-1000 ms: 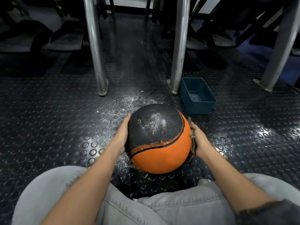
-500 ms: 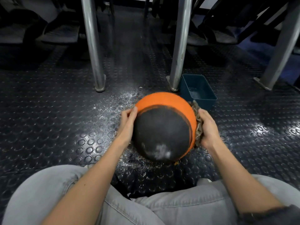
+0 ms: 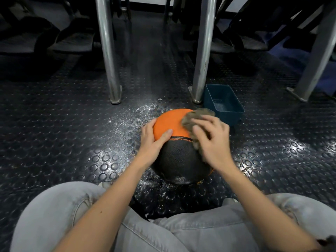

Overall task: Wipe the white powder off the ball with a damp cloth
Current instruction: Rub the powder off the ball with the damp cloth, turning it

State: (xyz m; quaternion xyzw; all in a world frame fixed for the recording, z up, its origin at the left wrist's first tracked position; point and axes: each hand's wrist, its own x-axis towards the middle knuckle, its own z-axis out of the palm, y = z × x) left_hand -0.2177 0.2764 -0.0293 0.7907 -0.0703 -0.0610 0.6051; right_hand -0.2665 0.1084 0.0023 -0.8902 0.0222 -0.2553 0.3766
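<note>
Here the ball (image 3: 180, 157) sits on the studded black floor (image 3: 72, 124) just right of the frame's centre, its orange half turned toward the top of the picture and its black mesh-textured half toward the bottom, with a pale smear low on the black part near the floor. The left hand (image 3: 151, 142) rests on the ball's left side, its grip released: the fingers lie spread along the curve and the thumb stretches flat across the orange panel. The right hand (image 3: 212, 142), somewhat blurred, lies over the ball's upper right, and its grip is clenched on a grey-brown cloth (image 3: 198, 116) that bunches out from under the fingers and presses against the orange surface. White powder (image 3: 138, 113) is scattered on the floor to the upper left of the ball and also below it. A dark blue tub (image 3: 231, 116) stands just to the upper right of the ball, beside the foot of a metal post (image 3: 203, 51); a second metal post (image 3: 107, 51) stands at the upper left. Along the bottom of the frame are knees in light grey jeans (image 3: 181, 231), with both bare forearms reaching up from there to the ball.
</note>
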